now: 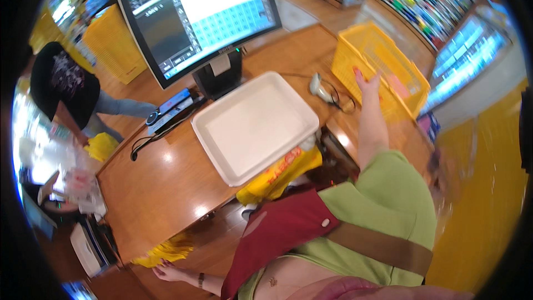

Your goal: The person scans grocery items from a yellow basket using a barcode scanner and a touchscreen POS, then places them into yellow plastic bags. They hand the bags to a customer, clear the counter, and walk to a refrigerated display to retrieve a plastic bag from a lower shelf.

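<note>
At the lower left, my left hand [168, 271] reaches to a stack of yellow plastic bags [166, 252] beside the counter edge. Its fingers are apart at the lower edge of the bags; whether they touch is unclear. My right hand [368, 83] is stretched out at the near side of a yellow plastic shopping basket [385, 60], thumb and fingers spread. Some pinkish item [399, 86] shows through the basket. A corded barcode scanner [320, 87] lies left of that hand. Between the hands, a shallow white tray [256, 129] rests on the wooden counter [166, 187].
A touchscreen monitor [200, 21] stands behind the tray, near a small card terminal [173, 102]. A yellow printed bag [281, 175] hangs below the tray. Stacked yellow baskets [114, 46] stand beyond. A person [64, 83] across the counter holds something yellow [101, 146].
</note>
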Motion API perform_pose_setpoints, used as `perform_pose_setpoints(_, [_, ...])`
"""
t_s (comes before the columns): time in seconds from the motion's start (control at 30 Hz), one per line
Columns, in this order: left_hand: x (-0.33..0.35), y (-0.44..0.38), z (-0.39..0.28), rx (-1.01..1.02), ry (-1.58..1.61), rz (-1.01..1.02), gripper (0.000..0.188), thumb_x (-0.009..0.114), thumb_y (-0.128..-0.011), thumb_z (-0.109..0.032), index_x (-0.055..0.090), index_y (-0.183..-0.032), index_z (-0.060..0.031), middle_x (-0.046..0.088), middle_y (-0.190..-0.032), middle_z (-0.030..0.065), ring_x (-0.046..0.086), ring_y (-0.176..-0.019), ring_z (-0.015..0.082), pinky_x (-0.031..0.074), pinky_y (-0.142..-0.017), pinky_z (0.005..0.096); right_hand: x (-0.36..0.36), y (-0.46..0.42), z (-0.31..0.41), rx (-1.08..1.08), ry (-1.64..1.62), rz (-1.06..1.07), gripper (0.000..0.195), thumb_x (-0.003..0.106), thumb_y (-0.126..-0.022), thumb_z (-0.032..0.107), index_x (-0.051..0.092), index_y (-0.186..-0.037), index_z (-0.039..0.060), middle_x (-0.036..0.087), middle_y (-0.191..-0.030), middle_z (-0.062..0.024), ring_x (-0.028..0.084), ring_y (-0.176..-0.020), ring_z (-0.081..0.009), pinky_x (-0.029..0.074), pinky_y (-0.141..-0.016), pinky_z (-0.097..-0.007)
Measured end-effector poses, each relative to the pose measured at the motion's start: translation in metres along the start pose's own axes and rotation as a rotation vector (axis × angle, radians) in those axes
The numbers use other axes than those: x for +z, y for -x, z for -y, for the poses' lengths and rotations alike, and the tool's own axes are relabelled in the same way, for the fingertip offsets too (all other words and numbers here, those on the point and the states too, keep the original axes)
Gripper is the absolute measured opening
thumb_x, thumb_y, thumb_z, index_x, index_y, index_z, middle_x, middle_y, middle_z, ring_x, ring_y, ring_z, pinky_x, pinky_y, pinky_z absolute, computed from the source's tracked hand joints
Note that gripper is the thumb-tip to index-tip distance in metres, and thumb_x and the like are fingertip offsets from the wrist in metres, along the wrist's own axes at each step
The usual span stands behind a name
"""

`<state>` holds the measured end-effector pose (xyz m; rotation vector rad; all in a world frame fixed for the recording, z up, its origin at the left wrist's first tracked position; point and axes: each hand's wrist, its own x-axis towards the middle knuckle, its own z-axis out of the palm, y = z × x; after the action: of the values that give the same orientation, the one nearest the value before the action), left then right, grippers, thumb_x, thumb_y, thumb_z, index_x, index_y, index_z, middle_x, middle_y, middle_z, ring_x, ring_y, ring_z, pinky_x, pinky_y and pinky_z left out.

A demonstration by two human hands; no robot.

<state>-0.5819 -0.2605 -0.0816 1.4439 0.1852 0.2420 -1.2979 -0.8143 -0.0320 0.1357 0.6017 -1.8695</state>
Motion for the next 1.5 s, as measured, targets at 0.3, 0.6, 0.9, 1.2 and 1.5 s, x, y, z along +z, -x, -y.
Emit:
perform_pose_setpoints(0.3, [-0.015,0.137,-0.061,0.031,0.046,0.057,0.021,0.045,-0.086,-0.004,0.051,-0.106,-0.0030,0.053,-0.093,0.0048,0.053,-0.073,0.0128,0.044,-0.063,0.0221,0.025,-0.051,0.021,-0.007,-0.161,-0.157,0.041,0.041,-0.085,0.018,0.036,-0.122,0.0014,0.038,-0.119,-0.0221,0.049,-0.095,-0.0376,0.050,-0.072,-0.0426])
perform_pose_setpoints(0.6, [-0.050,0.184,-0.121,0.073,0.104,0.033,0.016,0.048,-0.086,-0.006,0.055,-0.100,-0.0044,0.055,-0.091,0.0018,0.056,-0.077,0.0109,0.045,-0.064,0.0213,0.174,0.099,0.023,0.362,-0.241,0.618,0.036,0.052,-0.081,0.011,0.045,-0.112,-0.0048,0.051,-0.109,-0.0223,0.053,-0.095,-0.0305,0.047,-0.073,-0.0340])
perform_pose_setpoints(0.9, [-0.077,0.242,-0.194,0.029,0.561,0.495,0.044,0.048,-0.087,-0.013,0.035,-0.127,0.0003,0.047,-0.118,0.0211,0.054,-0.101,0.0271,0.044,-0.089,0.0350,0.177,0.371,-0.122,0.447,0.441,1.398,0.030,0.053,-0.082,0.019,0.053,-0.107,0.0016,0.060,-0.099,-0.0098,0.057,-0.083,-0.0172,0.044,-0.061,-0.0252])
perform_pose_setpoints(1.2, [-0.246,0.307,-0.092,-0.458,0.851,0.129,0.059,0.055,-0.083,-0.010,0.023,-0.133,-0.0079,0.042,-0.125,0.0128,0.050,-0.108,0.0260,0.046,-0.087,0.0424,-0.039,0.613,-0.265,1.102,1.360,1.792,0.028,0.053,-0.077,0.017,0.050,-0.101,0.0038,0.057,-0.088,-0.0048,0.057,-0.069,-0.0127,0.036,-0.039,-0.0206])
perform_pose_setpoints(1.5, [-0.411,0.403,0.035,-0.696,0.818,-0.643,0.036,0.050,-0.080,-0.006,0.040,-0.114,-0.0004,0.052,-0.109,0.0134,0.057,-0.096,0.0285,0.052,-0.078,0.0418,-0.274,0.713,-0.277,1.826,1.647,2.571,0.045,0.046,-0.090,0.018,0.034,-0.132,0.0085,0.056,-0.108,-0.0081,0.057,-0.081,-0.0115,0.047,-0.068,-0.0239])
